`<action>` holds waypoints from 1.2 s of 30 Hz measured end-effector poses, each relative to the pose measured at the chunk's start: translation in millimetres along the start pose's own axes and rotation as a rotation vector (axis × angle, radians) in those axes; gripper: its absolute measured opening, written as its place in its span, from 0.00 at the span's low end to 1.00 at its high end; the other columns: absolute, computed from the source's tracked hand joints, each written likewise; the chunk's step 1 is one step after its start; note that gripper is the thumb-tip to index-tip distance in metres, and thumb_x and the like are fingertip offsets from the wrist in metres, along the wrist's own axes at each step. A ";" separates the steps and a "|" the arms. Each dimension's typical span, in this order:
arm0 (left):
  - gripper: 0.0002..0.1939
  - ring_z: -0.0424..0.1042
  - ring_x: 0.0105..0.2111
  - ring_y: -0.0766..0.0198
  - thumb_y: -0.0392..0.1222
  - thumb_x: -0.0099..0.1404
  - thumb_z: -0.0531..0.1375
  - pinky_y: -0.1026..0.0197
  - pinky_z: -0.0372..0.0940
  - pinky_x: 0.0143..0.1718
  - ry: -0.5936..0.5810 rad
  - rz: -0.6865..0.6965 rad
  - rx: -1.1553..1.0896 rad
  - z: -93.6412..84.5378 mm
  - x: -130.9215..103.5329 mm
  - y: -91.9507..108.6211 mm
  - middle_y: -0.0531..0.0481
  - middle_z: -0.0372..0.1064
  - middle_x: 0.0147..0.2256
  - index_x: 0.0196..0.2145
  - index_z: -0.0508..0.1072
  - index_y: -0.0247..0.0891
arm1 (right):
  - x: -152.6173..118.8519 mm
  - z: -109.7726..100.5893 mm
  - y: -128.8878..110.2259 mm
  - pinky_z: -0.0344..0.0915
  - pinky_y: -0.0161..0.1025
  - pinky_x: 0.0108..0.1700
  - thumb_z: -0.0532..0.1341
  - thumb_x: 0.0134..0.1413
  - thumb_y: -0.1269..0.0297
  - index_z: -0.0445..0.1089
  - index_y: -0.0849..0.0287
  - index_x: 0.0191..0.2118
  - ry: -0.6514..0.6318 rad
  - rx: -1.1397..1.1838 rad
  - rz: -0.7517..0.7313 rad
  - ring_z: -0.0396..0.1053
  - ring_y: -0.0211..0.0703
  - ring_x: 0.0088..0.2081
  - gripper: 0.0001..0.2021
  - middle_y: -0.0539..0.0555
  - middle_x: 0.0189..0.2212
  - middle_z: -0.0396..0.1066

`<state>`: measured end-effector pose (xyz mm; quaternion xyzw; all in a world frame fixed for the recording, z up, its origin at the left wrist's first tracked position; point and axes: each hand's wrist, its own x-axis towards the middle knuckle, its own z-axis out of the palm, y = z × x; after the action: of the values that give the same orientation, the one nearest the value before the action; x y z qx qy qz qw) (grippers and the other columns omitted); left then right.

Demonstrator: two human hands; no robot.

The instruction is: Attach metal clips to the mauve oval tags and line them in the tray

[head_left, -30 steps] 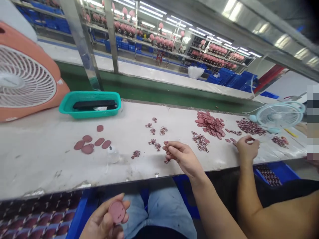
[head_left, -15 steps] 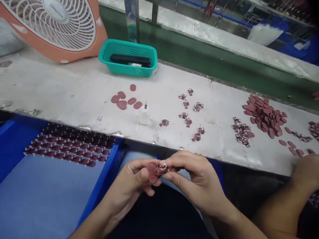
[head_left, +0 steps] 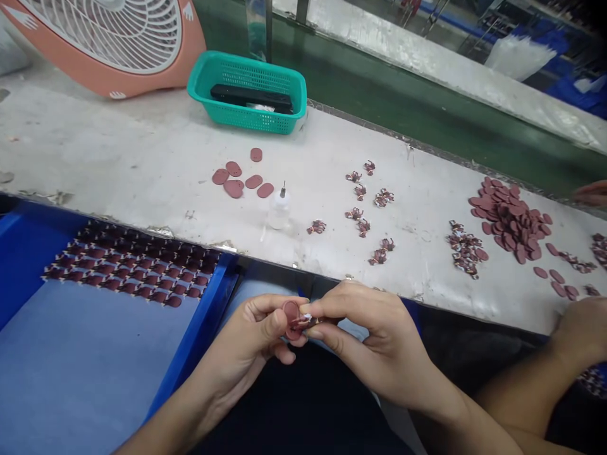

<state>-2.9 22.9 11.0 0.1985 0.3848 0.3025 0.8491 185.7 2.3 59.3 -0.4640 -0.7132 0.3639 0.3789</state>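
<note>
Near the bench's front edge, my left hand (head_left: 265,332) pinches reddish oval discs (head_left: 291,313) between thumb and fingers. My right hand (head_left: 367,338) grips a small brown figure piece (head_left: 309,320) by its fingertips, and the piece touches the discs. On the white bench (head_left: 165,158) beyond lie several loose discs (head_left: 233,188), a small clear bottle with a metal needle tip (head_left: 279,208), and several scattered figure pieces (head_left: 384,197). A heap of discs (head_left: 512,218) and a cluster of figure pieces (head_left: 467,249) lie to the right.
A blue tray (head_left: 95,354) at the lower left holds rows of joined pieces (head_left: 128,268). A green basket (head_left: 246,120) with a black object stands at the back beside an orange fan (head_left: 190,57). At the right are another person's arm (head_left: 535,379) and a hand (head_left: 595,193).
The view has shifted slightly. The discs and the figure piece are closer together and more overlapped in my hands. Another person's hand has appeared at the right edge.
</note>
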 end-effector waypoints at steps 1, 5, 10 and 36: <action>0.22 0.69 0.23 0.68 0.57 0.48 0.74 0.72 0.66 0.20 0.002 0.000 0.002 -0.2 -0.4 -0.2 0.50 0.73 0.24 0.34 0.84 0.37 | 0.0 -0.4 -0.4 0.71 0.36 0.41 0.65 0.61 0.74 0.75 0.52 0.47 -0.006 -0.002 -0.002 0.75 0.38 0.35 0.12 0.48 0.35 0.80; 0.21 0.68 0.23 0.68 0.55 0.49 0.75 0.72 0.65 0.20 0.018 -0.011 -0.001 0.5 -2.8 -0.1 0.50 0.73 0.24 0.34 0.84 0.37 | 0.2 -1.6 -2.4 0.71 0.37 0.40 0.64 0.61 0.74 0.74 0.51 0.49 -0.020 -0.010 -0.019 0.75 0.38 0.35 0.13 0.48 0.34 0.79; 0.21 0.67 0.22 0.69 0.55 0.47 0.75 0.72 0.64 0.20 0.032 -0.014 -0.014 2.0 -2.6 -0.1 0.51 0.72 0.22 0.33 0.84 0.37 | 0.6 -2.0 -4.5 0.70 0.36 0.40 0.64 0.62 0.74 0.75 0.52 0.48 -0.048 -0.048 -0.050 0.74 0.37 0.34 0.12 0.49 0.34 0.78; 0.20 0.66 0.22 0.71 0.53 0.45 0.77 0.71 0.60 0.22 0.097 -0.010 -0.094 -0.8 -4.2 -5.5 0.50 0.72 0.23 0.29 0.83 0.35 | 3.8 9.9 10.9 0.72 0.36 0.37 0.65 0.60 0.74 0.76 0.56 0.43 -0.074 -0.062 -0.048 0.74 0.38 0.34 0.08 0.51 0.32 0.77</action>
<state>-3.7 16.2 9.6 0.1415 0.4121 0.3251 0.8393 180.1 7.5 46.2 -0.4447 -0.7484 0.3494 0.3465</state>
